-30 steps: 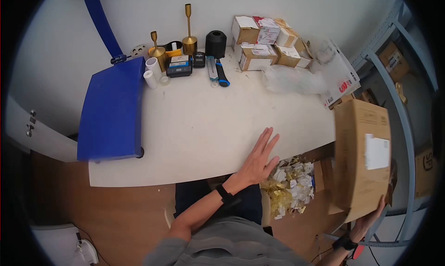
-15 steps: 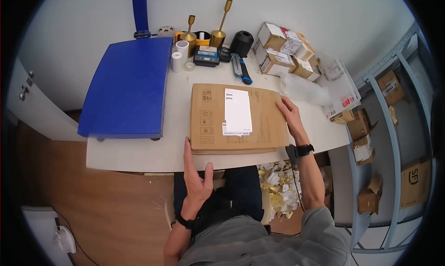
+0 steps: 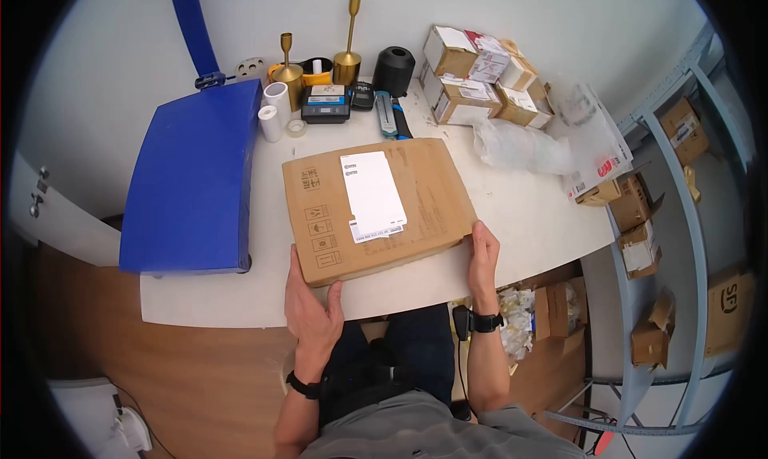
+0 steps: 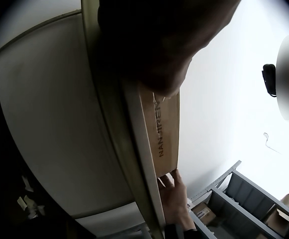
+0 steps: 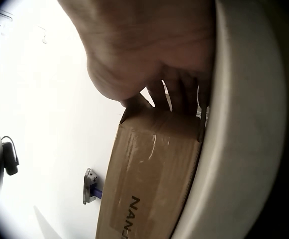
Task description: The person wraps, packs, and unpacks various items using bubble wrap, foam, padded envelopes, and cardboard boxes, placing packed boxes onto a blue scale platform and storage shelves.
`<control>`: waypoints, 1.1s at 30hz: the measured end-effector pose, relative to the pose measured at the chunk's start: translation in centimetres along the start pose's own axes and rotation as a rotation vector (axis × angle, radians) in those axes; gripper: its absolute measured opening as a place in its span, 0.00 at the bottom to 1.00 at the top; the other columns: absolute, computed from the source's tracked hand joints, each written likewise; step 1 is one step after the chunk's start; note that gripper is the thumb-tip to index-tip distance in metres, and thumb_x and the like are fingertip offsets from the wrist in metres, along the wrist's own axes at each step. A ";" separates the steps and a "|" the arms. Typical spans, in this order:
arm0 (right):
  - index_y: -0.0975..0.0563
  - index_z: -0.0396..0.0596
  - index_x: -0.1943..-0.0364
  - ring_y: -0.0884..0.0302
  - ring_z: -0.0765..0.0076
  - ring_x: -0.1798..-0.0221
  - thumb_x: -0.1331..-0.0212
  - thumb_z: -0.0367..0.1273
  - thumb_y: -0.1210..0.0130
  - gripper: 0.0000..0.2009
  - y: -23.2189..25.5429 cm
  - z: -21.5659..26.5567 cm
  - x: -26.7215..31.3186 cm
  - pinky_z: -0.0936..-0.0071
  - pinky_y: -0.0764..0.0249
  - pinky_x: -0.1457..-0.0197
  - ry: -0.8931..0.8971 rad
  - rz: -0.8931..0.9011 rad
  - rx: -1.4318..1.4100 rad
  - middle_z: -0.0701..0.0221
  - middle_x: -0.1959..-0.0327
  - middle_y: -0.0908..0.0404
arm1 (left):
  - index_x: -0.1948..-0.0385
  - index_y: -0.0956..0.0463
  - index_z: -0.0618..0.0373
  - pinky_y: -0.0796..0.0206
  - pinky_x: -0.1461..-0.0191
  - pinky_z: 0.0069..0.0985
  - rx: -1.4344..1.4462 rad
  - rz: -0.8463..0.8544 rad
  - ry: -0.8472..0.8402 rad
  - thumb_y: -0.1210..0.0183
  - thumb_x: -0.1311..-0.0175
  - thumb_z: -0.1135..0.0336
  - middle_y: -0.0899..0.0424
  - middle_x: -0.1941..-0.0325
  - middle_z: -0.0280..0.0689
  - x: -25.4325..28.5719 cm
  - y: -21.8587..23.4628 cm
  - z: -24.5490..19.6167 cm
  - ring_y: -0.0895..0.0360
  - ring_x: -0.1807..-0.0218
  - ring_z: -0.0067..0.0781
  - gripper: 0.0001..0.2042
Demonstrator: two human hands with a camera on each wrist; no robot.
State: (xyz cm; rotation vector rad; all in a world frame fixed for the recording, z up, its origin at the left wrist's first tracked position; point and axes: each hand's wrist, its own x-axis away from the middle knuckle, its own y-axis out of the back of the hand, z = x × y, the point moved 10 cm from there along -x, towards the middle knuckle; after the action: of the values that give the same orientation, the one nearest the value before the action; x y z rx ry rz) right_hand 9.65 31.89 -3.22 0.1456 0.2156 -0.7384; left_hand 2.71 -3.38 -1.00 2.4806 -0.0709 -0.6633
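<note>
A flat brown cardboard box (image 3: 432, 187) with a white label (image 3: 374, 193) lies slightly turned on the white table (image 3: 512, 211), close to its front edge. My left hand (image 3: 314, 315) touches the box's near left corner, fingers straight along its left side and thumb by the front face. At the near right corner my right hand (image 3: 483, 259) rests with extended fingers against the box's end. The right wrist view shows the right hand (image 5: 154, 55) spread over the taped end of the box (image 5: 149, 174). Printed letters show on the front face in both wrist views.
A blue platform scale (image 3: 188, 179) stands at the left. Along the back are gold candlesticks (image 3: 347, 67), tape rolls (image 3: 277, 99), a label printer (image 3: 326, 107), a cutter (image 3: 386, 115) and stacked small boxes (image 3: 468, 99). Bubble wrap (image 3: 520, 147) lies right. Grey shelving (image 3: 700, 219) stands beyond.
The box has come from beside the table's right end, held by the right hand, onto the tabletop. Since half a second ago it has turned slightly, with both hands at its near corners.
</note>
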 end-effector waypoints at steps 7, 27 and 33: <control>0.37 0.48 0.72 0.52 0.83 0.66 0.18 0.43 0.53 0.21 -0.8 1.8 0.2 0.77 0.51 0.63 -0.027 0.010 0.040 0.84 0.71 0.45 | 0.28 0.40 0.74 0.28 0.34 0.43 -0.156 -0.113 -0.003 0.33 0.31 0.62 0.23 0.34 0.61 0.3 0.4 -0.6 0.22 0.36 0.63 0.36; 0.20 0.30 0.62 0.24 0.77 0.60 0.21 0.36 0.56 0.20 0.1 -0.7 0.6 0.73 0.28 0.49 -0.017 0.065 -0.052 0.71 0.65 0.16 | 0.31 0.31 0.64 0.22 0.46 0.39 -0.177 -0.205 0.093 0.36 0.29 0.52 0.15 0.44 0.53 0.7 0.7 0.4 0.15 0.46 0.56 0.32; 0.18 0.33 0.61 0.24 0.77 0.59 0.21 0.41 0.53 0.22 0.7 -0.3 0.6 0.74 0.28 0.48 0.002 0.052 -0.062 0.70 0.64 0.15 | 0.31 0.31 0.64 0.22 0.47 0.39 -0.156 -0.209 0.071 0.36 0.28 0.53 0.15 0.44 0.53 0.7 0.7 0.3 0.15 0.47 0.55 0.31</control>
State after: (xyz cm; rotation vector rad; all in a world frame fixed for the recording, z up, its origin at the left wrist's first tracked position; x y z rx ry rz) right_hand 10.53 32.08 -3.66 0.0928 0.2359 -0.6788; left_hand 3.22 -4.22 -1.16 2.3766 0.2600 -0.6399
